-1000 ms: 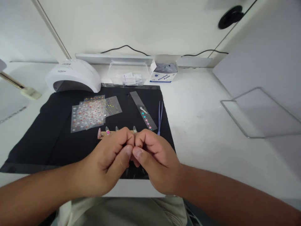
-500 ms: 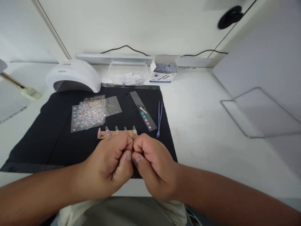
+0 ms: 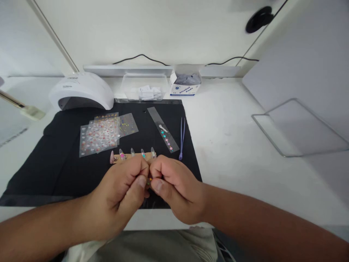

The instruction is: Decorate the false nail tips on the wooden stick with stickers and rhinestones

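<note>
My left hand (image 3: 122, 193) and my right hand (image 3: 177, 189) are closed and meet over the front of the black mat (image 3: 65, 174). Pinched between thumbs and forefingers is a small clear piece with coloured specks (image 3: 149, 181), mostly hidden by the fingers; its kind I cannot make out. Just beyond my knuckles lies a tan strip (image 3: 128, 157) bearing several false nail tips (image 3: 132, 152), some decorated in pink or teal. Purple tweezers (image 3: 181, 140) lie on the mat's right side. To their left is a clear strip of flower stickers (image 3: 163, 131).
Overlapping nail sticker sheets (image 3: 99, 134) lie on the mat's left half. Behind stand a white nail lamp (image 3: 84, 89), a clear tray (image 3: 128, 87) of small white packets and an alcohol pads box (image 3: 185, 89). A bent metal frame (image 3: 286, 155) is at right.
My thumbs have drawn slightly apart, so the small speckled piece between them now shows. The whole view has shifted a little; the things on the mat keep their places.
</note>
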`<state>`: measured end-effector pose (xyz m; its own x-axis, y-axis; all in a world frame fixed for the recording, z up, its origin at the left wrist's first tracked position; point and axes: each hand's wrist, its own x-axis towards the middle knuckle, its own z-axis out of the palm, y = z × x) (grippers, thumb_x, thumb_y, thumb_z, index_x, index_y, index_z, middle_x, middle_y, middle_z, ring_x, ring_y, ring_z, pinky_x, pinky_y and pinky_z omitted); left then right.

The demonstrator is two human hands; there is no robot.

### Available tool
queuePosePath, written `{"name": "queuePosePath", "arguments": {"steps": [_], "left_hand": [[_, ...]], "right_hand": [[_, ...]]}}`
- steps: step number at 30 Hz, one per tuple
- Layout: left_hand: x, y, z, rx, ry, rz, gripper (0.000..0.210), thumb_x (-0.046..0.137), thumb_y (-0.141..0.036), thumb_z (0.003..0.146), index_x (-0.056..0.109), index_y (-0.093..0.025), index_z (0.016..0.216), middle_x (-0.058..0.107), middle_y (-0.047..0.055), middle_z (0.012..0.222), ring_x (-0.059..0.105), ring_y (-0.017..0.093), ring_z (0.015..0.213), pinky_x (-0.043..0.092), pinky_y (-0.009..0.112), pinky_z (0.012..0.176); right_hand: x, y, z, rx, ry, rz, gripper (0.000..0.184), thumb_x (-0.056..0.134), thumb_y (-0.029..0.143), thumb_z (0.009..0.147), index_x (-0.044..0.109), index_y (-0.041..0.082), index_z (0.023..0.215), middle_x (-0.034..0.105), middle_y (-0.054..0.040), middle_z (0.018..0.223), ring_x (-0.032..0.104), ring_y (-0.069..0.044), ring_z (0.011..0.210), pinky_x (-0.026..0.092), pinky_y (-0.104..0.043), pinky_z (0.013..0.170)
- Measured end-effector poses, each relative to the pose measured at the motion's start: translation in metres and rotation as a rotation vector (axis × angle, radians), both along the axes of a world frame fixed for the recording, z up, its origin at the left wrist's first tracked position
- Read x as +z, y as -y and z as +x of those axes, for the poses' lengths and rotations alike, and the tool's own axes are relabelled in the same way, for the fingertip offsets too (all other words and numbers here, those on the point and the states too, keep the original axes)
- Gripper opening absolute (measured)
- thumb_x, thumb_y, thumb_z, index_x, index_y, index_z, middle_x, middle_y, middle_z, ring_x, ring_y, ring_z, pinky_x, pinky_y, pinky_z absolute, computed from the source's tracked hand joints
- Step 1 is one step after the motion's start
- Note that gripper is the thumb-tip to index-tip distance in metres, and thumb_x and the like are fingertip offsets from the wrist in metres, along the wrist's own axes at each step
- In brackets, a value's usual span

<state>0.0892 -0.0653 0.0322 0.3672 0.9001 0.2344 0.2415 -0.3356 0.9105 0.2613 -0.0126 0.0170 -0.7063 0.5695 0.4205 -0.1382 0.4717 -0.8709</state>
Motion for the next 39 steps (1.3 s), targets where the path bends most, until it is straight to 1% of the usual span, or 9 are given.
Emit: {"name": "queuePosePath", "arguments": {"steps": [5, 9, 11, 15, 19, 23, 30, 35, 39], "left_hand": [[-0.005, 0.005, -0.001, -0.002, 0.119, -0.117, 0.024, 0.035, -0.014, 0.101, 0.044, -0.021, 0.080, 0.046, -0.004, 0.070, 0.043, 0.010, 0.064, 0.039, 0.022, 0.062], [-0.009, 0.004, -0.001, 0.061, 0.392, -0.279, 0.028, 0.033, -0.028, 0.105, 0.046, -0.022, 0.081, 0.047, -0.004, 0.068, 0.047, 0.012, 0.065, 0.044, 0.024, 0.065], [-0.010, 0.003, 0.000, 0.077, 0.472, -0.341, 0.028, 0.037, -0.033, 0.105, 0.049, -0.022, 0.082, 0.049, -0.004, 0.067, 0.050, 0.012, 0.065, 0.046, 0.023, 0.064], [-0.007, 0.001, 0.001, 0.039, 0.568, -0.421, 0.023, 0.051, -0.036, 0.101, 0.057, -0.020, 0.086, 0.057, -0.003, 0.067, 0.056, 0.011, 0.062, 0.053, 0.024, 0.064], [-0.005, -0.002, 0.001, 0.108, 0.676, -0.425, 0.015, 0.064, -0.033, 0.094, 0.067, -0.019, 0.091, 0.064, -0.003, 0.072, 0.063, 0.008, 0.061, 0.055, 0.020, 0.060], [-0.005, -0.005, -0.001, 0.123, 0.698, -0.445, 0.019, 0.066, -0.036, 0.092, 0.072, -0.019, 0.093, 0.070, 0.000, 0.079, 0.068, 0.010, 0.063, 0.056, 0.019, 0.061], [-0.006, -0.005, -0.004, 0.102, 0.710, -0.477, 0.015, 0.068, -0.035, 0.091, 0.073, -0.022, 0.096, 0.070, -0.001, 0.084, 0.066, 0.009, 0.064, 0.055, 0.019, 0.062], [-0.008, -0.005, -0.004, 0.043, 0.660, -0.508, 0.011, 0.069, -0.031, 0.091, 0.070, -0.023, 0.097, 0.068, -0.002, 0.086, 0.064, 0.006, 0.065, 0.053, 0.016, 0.064], [-0.006, -0.004, -0.004, 0.046, 0.573, -0.527, 0.008, 0.067, -0.029, 0.092, 0.069, -0.022, 0.094, 0.067, -0.003, 0.083, 0.063, 0.005, 0.065, 0.052, 0.015, 0.065]], "right_hand": [[-0.008, 0.002, -0.002, 0.043, -0.110, -0.080, 0.014, 0.043, 0.020, 0.096, 0.037, 0.023, 0.083, 0.045, 0.0044, 0.070, 0.043, -0.010, 0.060, 0.038, -0.027, 0.059], [-0.015, 0.004, -0.003, 0.106, -0.247, -0.169, 0.016, 0.038, 0.030, 0.101, 0.039, 0.023, 0.086, 0.046, 0.0028, 0.072, 0.049, -0.013, 0.062, 0.042, -0.030, 0.059], [-0.017, 0.006, -0.003, 0.101, -0.296, -0.227, 0.018, 0.040, 0.034, 0.102, 0.040, 0.023, 0.088, 0.047, 0.0030, 0.072, 0.049, -0.013, 0.062, 0.044, -0.031, 0.060], [-0.015, 0.004, -0.001, 0.034, -0.340, -0.405, 0.018, 0.051, 0.037, 0.100, 0.045, 0.023, 0.090, 0.048, 0.0051, 0.069, 0.050, -0.011, 0.060, 0.044, -0.027, 0.059], [-0.011, -0.007, 0.003, -0.006, -0.353, -0.462, 0.020, 0.062, 0.040, 0.094, 0.052, 0.022, 0.094, 0.054, 0.0050, 0.071, 0.055, -0.010, 0.064, 0.046, -0.027, 0.064], [-0.008, -0.013, 0.006, -0.003, -0.363, -0.526, 0.020, 0.067, 0.038, 0.091, 0.057, 0.022, 0.096, 0.058, 0.0033, 0.076, 0.060, -0.010, 0.070, 0.048, -0.026, 0.068], [-0.003, -0.009, 0.006, -0.004, -0.309, -0.575, 0.022, 0.069, 0.037, 0.089, 0.057, 0.021, 0.098, 0.062, 0.0009, 0.080, 0.059, -0.011, 0.071, 0.050, -0.028, 0.069], [0.001, -0.004, 0.002, -0.103, -0.303, -0.524, 0.024, 0.068, 0.018, 0.085, 0.053, 0.024, 0.104, 0.060, 0.0002, 0.092, 0.060, -0.011, 0.081, 0.052, -0.029, 0.076], [0.004, 0.000, 0.000, -0.183, -0.252, -0.449, 0.033, 0.064, 0.006, 0.078, 0.051, 0.024, 0.102, 0.058, 0.0009, 0.093, 0.058, -0.011, 0.081, 0.052, -0.028, 0.074]]}}
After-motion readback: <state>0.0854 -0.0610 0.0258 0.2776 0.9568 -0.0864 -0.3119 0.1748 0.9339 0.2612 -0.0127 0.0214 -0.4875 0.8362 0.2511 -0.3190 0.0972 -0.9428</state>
